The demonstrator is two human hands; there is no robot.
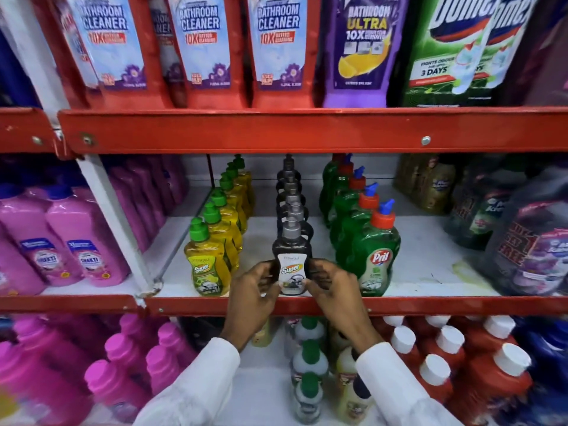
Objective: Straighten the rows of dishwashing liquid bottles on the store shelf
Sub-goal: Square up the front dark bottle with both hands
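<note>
Three rows of dishwashing bottles run front to back on the white middle shelf (430, 272): yellow row (221, 222), dark row (290, 198), green row (353, 210). Front dark bottle (292, 265) stands upright at the shelf's front edge, gripped between left hand (250, 290) and right hand (333, 290), fingers closed on its sides.

A single head-worn view is given, aimed forward and slightly down at the middle shelf (307, 304). The shelving is seen close up, wide-angled.
</note>
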